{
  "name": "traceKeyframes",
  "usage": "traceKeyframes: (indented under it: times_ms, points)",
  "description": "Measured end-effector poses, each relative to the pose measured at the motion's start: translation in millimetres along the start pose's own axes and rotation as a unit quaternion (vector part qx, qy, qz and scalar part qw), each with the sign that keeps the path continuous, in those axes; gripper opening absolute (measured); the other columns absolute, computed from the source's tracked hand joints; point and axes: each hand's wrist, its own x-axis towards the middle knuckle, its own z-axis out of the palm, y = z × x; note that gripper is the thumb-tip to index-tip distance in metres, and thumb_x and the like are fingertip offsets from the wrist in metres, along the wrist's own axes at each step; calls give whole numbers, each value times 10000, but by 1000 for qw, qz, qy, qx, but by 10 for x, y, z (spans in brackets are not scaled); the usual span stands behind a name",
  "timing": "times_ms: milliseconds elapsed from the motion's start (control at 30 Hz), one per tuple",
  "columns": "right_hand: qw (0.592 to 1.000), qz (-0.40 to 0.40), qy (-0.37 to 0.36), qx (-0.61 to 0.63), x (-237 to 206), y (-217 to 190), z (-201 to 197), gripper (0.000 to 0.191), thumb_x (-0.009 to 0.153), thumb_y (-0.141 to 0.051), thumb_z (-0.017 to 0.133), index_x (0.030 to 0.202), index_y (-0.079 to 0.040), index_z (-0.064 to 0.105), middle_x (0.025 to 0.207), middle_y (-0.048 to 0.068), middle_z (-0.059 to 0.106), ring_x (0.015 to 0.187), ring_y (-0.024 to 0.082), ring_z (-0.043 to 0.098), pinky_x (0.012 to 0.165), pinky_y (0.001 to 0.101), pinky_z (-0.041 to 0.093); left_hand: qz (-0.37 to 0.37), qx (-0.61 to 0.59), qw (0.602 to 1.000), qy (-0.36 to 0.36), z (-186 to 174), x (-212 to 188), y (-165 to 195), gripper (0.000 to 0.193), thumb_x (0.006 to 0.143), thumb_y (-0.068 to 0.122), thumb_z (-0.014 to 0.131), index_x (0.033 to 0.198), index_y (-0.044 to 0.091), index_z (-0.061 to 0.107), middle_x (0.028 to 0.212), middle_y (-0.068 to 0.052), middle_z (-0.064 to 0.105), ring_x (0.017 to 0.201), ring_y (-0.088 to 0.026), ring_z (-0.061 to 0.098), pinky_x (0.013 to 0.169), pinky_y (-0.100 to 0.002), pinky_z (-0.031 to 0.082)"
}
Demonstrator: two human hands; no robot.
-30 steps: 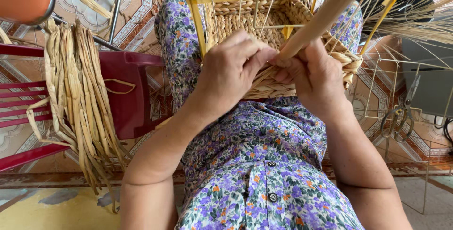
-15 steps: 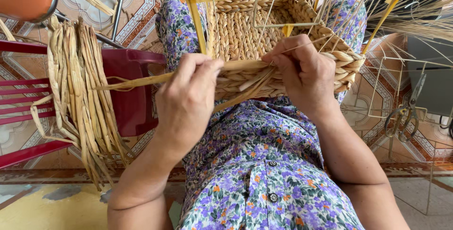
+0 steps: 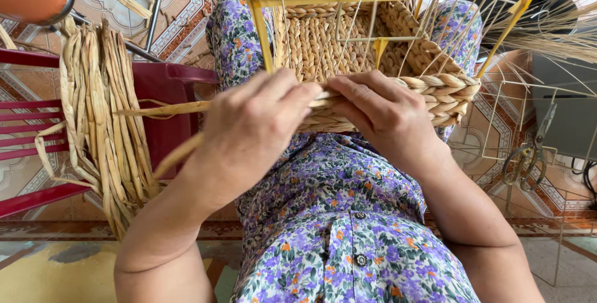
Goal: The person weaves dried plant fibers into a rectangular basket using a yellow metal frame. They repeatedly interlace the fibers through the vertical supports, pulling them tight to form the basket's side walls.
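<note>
At frame centre, the left hand (image 3: pixel 252 132) is closed on a flat, pale dried-reed strand (image 3: pixel 158 110), while the right hand (image 3: pixel 385 113) pinches it against the half-woven straw basket on a yellow wire frame (image 3: pixel 373 54). The strand looks light, pliable and liable to crack; it is best gripped near the weave.

The left hand (image 3: pixel 252 132) hides its fingertips and part of the woven basket's (image 3: pixel 373 54) rim.

1. You're on the one head camera, looking steeply down your own lap, close in.
2. Your left hand (image 3: pixel 255 132) and right hand (image 3: pixel 385 116) sit mid-frame; the woven basket (image 3: pixel 348 48) lies just beyond your fingertips.
</note>
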Motion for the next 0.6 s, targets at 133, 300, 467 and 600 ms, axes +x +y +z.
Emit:
traceKeyframes:
  times_ms: [133, 300, 467, 600]
  points:
    - [999, 44, -6, 1, 36, 30, 87, 180, 970, -98, 773, 1111, -36, 678, 928, 90, 682, 758, 248, 682, 654, 379, 550, 23, 66, 983, 167, -596, 107, 288, 244, 921, 285, 770, 1017, 61, 744, 883, -31, 633, 778, -232, 600, 618, -337, 515]
    - [998, 50, 19, 29, -14, 77, 125, 153, 1025, -21, 685, 1133, -4, 578, 950, 133, 658, 804, 296, 688, 695, 377, 547, -32, -61, 993, 93, -311, 265, 498, 226, 1062, 220, 734, 1118, 4, 701, 925, -83, 678, 772, -181, 668, 635, -293, 567]
    - [995, 75, -13, 70, -52, 118, 111, 195, 1053, 10, 632, 1199, 15, 503, 868, 108, 665, 720, 217, 694, 638, 345, 545, -176, -301, 933, -93, 347, 366, -25, 316, 1020, 160, 579, 1308, 41, 631, 702, -90, 718, 520, -164, 669, 466, -280, 543]
    - [973, 127, -22, 192, -7, 150, 34, 162, 1080, 27, 575, 1193, 1, 462, 1015, 100, 738, 740, 140, 713, 633, 274, 591, -88, -161, 976, 115, 350, 303, -79, 279, 1029, 279, 672, 1011, 1, 695, 788, -125, 719, 594, -141, 681, 511, -283, 570]
